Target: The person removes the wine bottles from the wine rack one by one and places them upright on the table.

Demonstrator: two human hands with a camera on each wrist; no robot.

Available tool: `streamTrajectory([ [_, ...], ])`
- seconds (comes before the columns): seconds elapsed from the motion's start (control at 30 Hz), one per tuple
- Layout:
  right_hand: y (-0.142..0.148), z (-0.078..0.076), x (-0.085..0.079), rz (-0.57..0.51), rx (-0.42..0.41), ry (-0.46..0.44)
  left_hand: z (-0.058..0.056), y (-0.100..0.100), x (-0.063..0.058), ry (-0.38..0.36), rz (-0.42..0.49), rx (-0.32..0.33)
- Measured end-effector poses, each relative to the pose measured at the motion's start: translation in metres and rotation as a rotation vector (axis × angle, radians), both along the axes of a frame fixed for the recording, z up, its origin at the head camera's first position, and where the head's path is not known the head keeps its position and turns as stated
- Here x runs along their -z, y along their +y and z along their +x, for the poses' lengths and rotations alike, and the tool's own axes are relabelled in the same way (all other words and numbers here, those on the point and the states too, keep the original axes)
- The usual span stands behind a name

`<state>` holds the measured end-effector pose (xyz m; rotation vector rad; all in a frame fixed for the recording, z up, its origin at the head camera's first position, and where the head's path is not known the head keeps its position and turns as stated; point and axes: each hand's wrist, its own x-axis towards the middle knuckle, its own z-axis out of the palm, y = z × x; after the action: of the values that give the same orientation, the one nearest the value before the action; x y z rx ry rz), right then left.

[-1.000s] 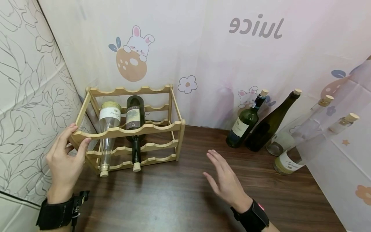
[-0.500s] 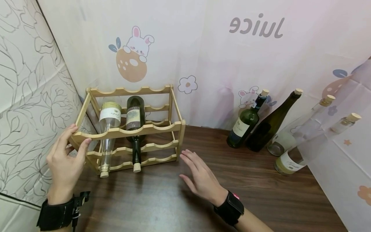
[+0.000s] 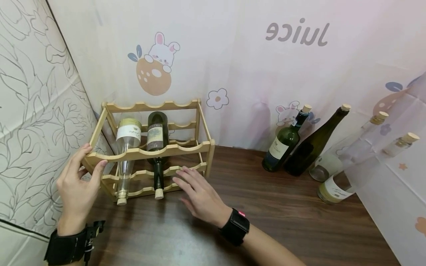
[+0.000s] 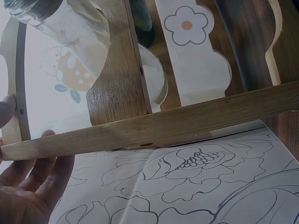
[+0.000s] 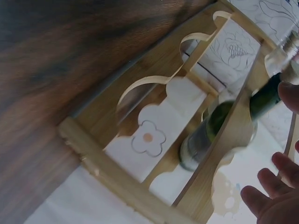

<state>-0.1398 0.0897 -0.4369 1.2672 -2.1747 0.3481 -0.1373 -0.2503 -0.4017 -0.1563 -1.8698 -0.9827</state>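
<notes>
A wooden wine rack stands at the left of the table. My left hand grips its front left top corner, thumb in front; the left wrist view shows several fingers around the wooden bar. Two corked bottles lie in the rack, necks toward me: a clear wine bottle at the left and a dark green wine bottle beside it. My right hand hovers in front of the rack, fingers extended, just right of the green bottle's neck. Nothing is in it.
Several corked bottles stand at the right: a green labelled bottle, a dark slender bottle, and clear bottles, one with a white label. Behind runs a printed curtain; a flower-patterned sheet borders the left side.
My right hand has swept left across the table, from near the standing bottles to the front of the rack. The left hand keeps its grip on the rack's corner.
</notes>
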Motion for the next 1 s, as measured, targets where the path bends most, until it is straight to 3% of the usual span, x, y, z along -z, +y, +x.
streamTrajectory([
  [0.33,-0.045,-0.026,-0.004,0.084,0.023,0.119,-0.001,0.001,-0.001,-0.010,-0.020,-0.007],
  [0.57,-0.062,-0.035,-0.003,0.134,0.043,0.144,0.001,0.000,-0.001,-0.010,-0.010,-0.005],
  [0.67,-0.066,-0.038,-0.003,0.160,0.061,0.137,0.001,0.000,-0.001,-0.010,-0.010,-0.009],
  [0.9,-0.067,-0.045,-0.007,0.205,0.083,0.001,0.002,0.001,-0.001,-0.015,-0.018,-0.010],
  [1.0,-0.067,-0.047,-0.008,0.216,0.080,0.012,0.002,0.001,0.000,-0.013,-0.015,-0.009],
])
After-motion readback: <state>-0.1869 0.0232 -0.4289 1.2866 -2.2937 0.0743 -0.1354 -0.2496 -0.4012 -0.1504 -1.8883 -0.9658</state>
